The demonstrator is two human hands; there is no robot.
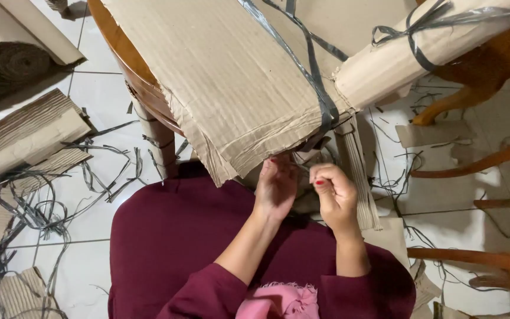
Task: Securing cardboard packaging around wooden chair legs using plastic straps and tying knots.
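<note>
Cardboard stack [231,88], strap [320,94], two hands at its 6 o'clock edge
Left hand [275,186] pinches stack edge, right hand [333,192] clenched, contents unclear; risk: a tug slides stack off table [119,53]

White tiled floor littered with scraps, wooden furniture around.

The white tile floor [98,88] has dark grout lines and is strewn with grey strap offcuts [36,207] and corrugated cardboard pieces [22,139]. A brown wooden table edge [122,50] stands at top left; curved wooden chair legs [473,165] cross the right side. Light is even and soft.
</note>
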